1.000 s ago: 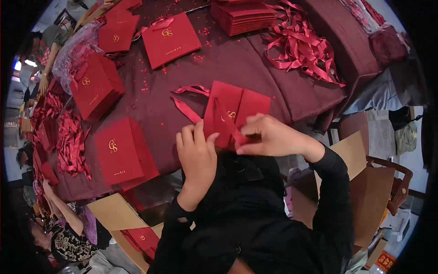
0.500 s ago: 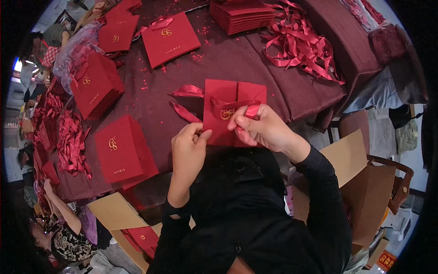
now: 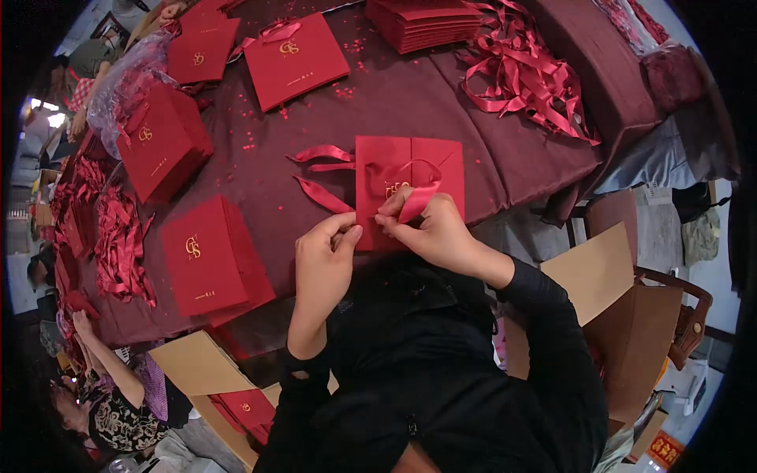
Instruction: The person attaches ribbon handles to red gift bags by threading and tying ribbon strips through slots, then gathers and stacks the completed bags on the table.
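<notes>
Ribbon handling in progress: the right hand [image 3: 443, 230] pinches a red ribbon [image 3: 421, 195] over the red bag [image 3: 438, 156], lying flat at the table's [image 3: 315, 118] near edge; the left hand [image 3: 325, 251], fingers curled, appears to pinch its side. Drawing ribbon calls for a steadied bag.
</notes>
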Available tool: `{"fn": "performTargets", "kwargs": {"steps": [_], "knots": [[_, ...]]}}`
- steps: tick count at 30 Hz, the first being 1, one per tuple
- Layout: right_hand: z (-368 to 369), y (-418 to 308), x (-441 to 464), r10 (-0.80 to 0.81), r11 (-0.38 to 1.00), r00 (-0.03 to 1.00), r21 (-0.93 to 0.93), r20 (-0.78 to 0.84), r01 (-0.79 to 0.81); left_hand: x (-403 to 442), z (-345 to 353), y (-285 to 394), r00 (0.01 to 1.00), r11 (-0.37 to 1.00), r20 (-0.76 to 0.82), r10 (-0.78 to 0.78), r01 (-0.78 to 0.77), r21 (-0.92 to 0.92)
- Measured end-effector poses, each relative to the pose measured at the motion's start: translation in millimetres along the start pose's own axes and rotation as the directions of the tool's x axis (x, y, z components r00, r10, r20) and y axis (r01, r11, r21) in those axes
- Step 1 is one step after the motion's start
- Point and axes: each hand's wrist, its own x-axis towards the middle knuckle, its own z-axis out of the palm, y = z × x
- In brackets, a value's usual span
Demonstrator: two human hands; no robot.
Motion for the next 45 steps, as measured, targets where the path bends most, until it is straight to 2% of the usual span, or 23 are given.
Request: {"fn": "performTargets", "kwargs": {"steps": [3, 6, 10, 12, 16, 19, 22, 24, 25, 26, 27, 28, 30, 31, 32, 34, 38, 39, 42, 43, 44, 45], "knots": [[4, 1, -1, -0.080, 0.996, 0.996, -0.027, -0.031, 0.079, -1, 1, 0, 1.000, 1.000, -0.015, 0.013, -0.014, -0.025], [2, -4, -1, -0.080, 0.994, 0.997, -0.080, 0.021, 0.081, -1, 0, 4, 1.000, 0.999, -0.001, 0.010, -0.010, 0.036], [7, -4, -3, -0.113, 0.979, 0.994, -0.172, 0.008, 0.113, -1, 3, 0, 1.000, 1.000, -0.020, 0.024, -0.024, 0.004], [12, -6, -4, -0.091, 0.980, 0.993, -0.184, -0.073, 0.076, -1, 3, -2, 1.000, 1.000, 0.004, 0.013, -0.013, -0.003], [16, -10, -4, -0.155, 0.951, 0.985, -0.281, -0.071, 0.129, -4, 8, -7, 1.000, 0.999, -0.019, 0.019, -0.020, -0.041], [17, 0, -5, -0.139, 0.918, 0.990, -0.376, -0.002, 0.128, -8, 10, -1, 0.998, 0.998, -0.022, 0.056, -0.055, 0.039], [9, -6, -2, -0.133, 0.943, 0.991, -0.306, 0.006, 0.128, -9, 7, 0, 1.000, 0.999, -0.005, -0.003, 0.002, -0.037], [-9, -30, 0, -0.243, 0.856, 0.970, -0.463, 0.034, 0.230, -13, 4, 1, 0.993, 0.963, 0.107, -0.041, 0.068, -0.260], [-15, -29, 1, -0.297, 0.797, 0.951, -0.528, 0.082, 0.294, -14, 6, 2, 0.993, 0.962, 0.107, -0.046, 0.073, -0.262], [-21, -22, 2, -0.293, 0.796, 0.952, -0.530, 0.085, 0.292, -15, 12, 3, 0.993, 0.978, 0.063, 0.104, -0.091, -0.190], [-25, -9, 1, -0.233, 0.872, 0.967, -0.417, 0.106, 0.256, -16, 17, 5, 0.965, 0.961, 0.032, 0.259, -0.254, -0.111], [-28, 1, 1, -0.178, 0.931, 0.975, -0.299, 0.134, 0.211, -16, 22, 5, 0.964, 0.959, 0.032, 0.263, -0.258, -0.115], [-31, 7, 2, -0.158, 0.947, 0.980, -0.264, 0.117, 0.184, -21, 30, 6, 0.963, 0.961, 0.044, 0.265, -0.267, 0.068], [-31, 8, 1, -0.145, 0.944, 0.983, -0.283, 0.112, 0.172, -22, 33, 8, 0.938, 0.928, 0.009, 0.347, -0.345, 0.138], [-29, 9, 0, -0.131, 0.941, 0.986, -0.300, 0.104, 0.156, -21, 36, 8, 0.940, 0.930, 0.012, 0.341, -0.340, 0.142], [-28, 8, 0, -0.148, 0.933, 0.983, -0.313, 0.108, 0.175, -14, 41, 5, 0.897, 0.863, -0.028, 0.442, -0.416, 0.286], [-28, 7, -1, -0.174, 0.903, 0.982, -0.386, 0.080, 0.191, -5, 41, 7, 0.902, 0.847, 0.012, 0.431, -0.408, 0.341], [-28, 5, -1, -0.176, 0.903, 0.981, -0.384, 0.084, 0.195, -4, 42, 6, 0.882, 0.813, 0.019, 0.470, -0.441, 0.379], [-30, 3, -2, -0.088, 0.907, 0.993, -0.407, 0.080, 0.114, -8, 38, 7, 0.861, 0.756, 0.055, 0.506, -0.474, 0.452], [-30, 3, -2, -0.153, 0.882, 0.986, -0.441, 0.069, 0.168, -10, 34, 8, 0.859, 0.732, 0.085, 0.505, -0.478, 0.485], [-30, 4, -3, -0.216, 0.851, 0.974, -0.477, 0.060, 0.219, -10, 28, 6, 0.858, 0.710, 0.051, 0.511, -0.455, 0.538], [-31, 2, -3, -0.214, 0.851, 0.975, -0.479, 0.055, 0.214, -9, 17, 5, 0.855, 0.686, 0.017, 0.519, -0.429, 0.588]]}}
